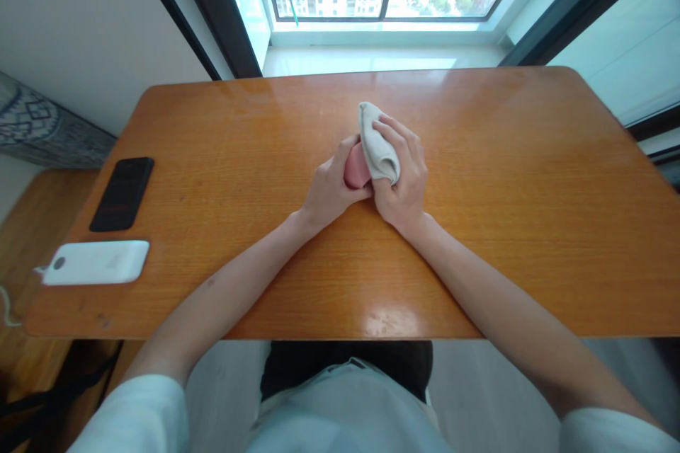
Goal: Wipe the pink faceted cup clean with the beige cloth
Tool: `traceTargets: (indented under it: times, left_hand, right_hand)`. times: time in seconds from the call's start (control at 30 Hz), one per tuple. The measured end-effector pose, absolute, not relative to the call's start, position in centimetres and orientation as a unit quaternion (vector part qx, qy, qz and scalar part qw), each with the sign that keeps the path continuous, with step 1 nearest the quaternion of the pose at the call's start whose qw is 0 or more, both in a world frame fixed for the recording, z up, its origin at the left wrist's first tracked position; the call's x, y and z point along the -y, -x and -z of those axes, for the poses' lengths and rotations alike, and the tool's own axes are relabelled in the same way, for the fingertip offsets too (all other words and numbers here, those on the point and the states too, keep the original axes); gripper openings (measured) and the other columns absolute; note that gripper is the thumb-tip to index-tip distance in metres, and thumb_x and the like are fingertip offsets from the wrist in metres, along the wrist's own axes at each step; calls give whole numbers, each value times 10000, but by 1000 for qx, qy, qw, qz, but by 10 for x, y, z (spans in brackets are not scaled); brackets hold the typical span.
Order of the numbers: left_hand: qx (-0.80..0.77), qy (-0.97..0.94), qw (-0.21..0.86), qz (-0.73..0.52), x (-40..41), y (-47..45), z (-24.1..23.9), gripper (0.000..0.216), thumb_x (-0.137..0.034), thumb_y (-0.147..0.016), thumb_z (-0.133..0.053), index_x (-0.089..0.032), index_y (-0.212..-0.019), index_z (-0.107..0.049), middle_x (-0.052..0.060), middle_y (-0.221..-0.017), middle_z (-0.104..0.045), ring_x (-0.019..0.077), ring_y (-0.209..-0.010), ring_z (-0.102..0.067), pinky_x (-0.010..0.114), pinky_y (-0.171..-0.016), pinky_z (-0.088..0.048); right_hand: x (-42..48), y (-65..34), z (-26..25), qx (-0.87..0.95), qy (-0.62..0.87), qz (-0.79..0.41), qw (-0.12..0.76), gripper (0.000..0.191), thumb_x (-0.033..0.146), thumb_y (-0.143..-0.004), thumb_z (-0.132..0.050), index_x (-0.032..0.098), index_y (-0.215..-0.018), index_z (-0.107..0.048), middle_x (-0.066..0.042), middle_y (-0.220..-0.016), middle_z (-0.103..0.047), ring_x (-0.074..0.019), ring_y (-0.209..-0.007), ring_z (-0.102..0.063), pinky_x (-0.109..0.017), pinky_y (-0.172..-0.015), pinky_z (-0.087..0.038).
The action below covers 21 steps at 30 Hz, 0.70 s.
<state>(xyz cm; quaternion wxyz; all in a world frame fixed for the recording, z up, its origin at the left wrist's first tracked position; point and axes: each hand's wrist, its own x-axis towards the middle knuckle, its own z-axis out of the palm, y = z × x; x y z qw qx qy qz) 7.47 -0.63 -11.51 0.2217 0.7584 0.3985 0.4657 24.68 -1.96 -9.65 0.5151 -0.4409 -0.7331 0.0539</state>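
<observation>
Near the middle of the wooden table (239,156), my two hands meet. My left hand (333,184) is closed around a small pink object (356,167) with a rounded side; its exact kind is hard to make out. In my right hand (406,173) is a folded light grey cloth (378,145), gripped between fingers and thumb. The cloth presses against the right side of the pink object and hides part of it.
At the table's left side lie a black phone (122,193) and, nearer to me, a white power strip (96,262) with a cable off the edge. A window (382,18) is beyond the far edge. Patterned fabric (53,124) sits at far left.
</observation>
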Motion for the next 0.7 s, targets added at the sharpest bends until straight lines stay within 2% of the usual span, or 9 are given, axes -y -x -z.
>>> traceTargets:
  times: [0.1,0.17,0.23,0.3,0.37,0.43,0.57,0.63,0.7]
  left_hand:
    - [-402,-761,207,-466,11,-76,108,720,-350,-906,-826,-293,-1544,-496,53,-1461,-743,219,-1167,-796,346,-1007,-642]
    - [-407,-759,205,-464,8,-75,113,738,-391,-905,-836,-300,-1547,-484,52,-1447,-747,219,-1145,-796,345,-994,-644]
    - [-411,-757,209,-463,3,-72,126,676,-492,-930,-814,-306,-1501,-504,43,-1290,-794,229,-1017,-801,370,-896,-660]
    - [-412,-758,214,-457,-4,-70,138,438,-560,-1004,-711,-317,-1345,-583,25,-1068,-805,240,-868,-779,400,-776,-653]
    - [-413,-763,218,-447,-7,-68,143,299,-570,-1054,-625,-309,-1200,-631,32,-987,-791,249,-833,-766,415,-734,-641]
    - [-417,-763,217,-444,-5,-69,139,362,-577,-1029,-667,-286,-1243,-638,48,-1043,-805,253,-886,-781,401,-748,-640]
    - [-419,-763,200,-449,6,-74,117,745,-445,-918,-829,-296,-1563,-487,53,-1357,-791,234,-1096,-806,352,-922,-646]
    - [-418,-764,193,-452,10,-76,111,770,-371,-908,-833,-320,-1585,-468,44,-1472,-748,222,-1168,-798,340,-995,-635]
    - [-421,-760,194,-456,9,-75,113,760,-387,-908,-837,-321,-1572,-475,44,-1463,-750,222,-1150,-799,347,-987,-640]
  right_hand:
    - [13,-254,101,696,466,-84,540,587,589,-1147,-321,309,-1577,-606,-108,-1588,-689,-337,-1499,-641,-618,-1279,-501]
    - [16,-254,99,706,466,-77,528,592,605,-1143,-332,319,-1582,-608,-104,-1608,-676,-348,-1520,-624,-630,-1294,-481]
    - [23,-251,93,749,441,-55,491,608,670,-1107,-415,340,-1571,-628,-79,-1651,-643,-384,-1593,-551,-675,-1341,-409]
    - [30,-245,87,790,413,-45,452,609,727,-1053,-518,376,-1527,-671,-38,-1647,-648,-413,-1632,-501,-714,-1381,-327]
    - [34,-240,85,803,404,-49,435,596,752,-1026,-560,402,-1488,-702,-12,-1621,-670,-421,-1634,-498,-730,-1397,-287]
    - [33,-239,86,790,414,-51,450,604,752,-1050,-502,396,-1498,-695,-14,-1632,-659,-412,-1638,-494,-727,-1394,-298]
    - [20,-247,96,723,446,-71,522,624,647,-1141,-295,342,-1569,-631,-61,-1642,-650,-349,-1600,-550,-658,-1348,-417]
    - [15,-250,98,699,461,-91,539,625,601,-1161,-237,337,-1592,-605,-71,-1611,-676,-323,-1571,-582,-630,-1325,-458]
    - [16,-250,97,700,466,-91,533,630,617,-1156,-251,335,-1603,-594,-78,-1621,-668,-333,-1584,-569,-642,-1331,-449]
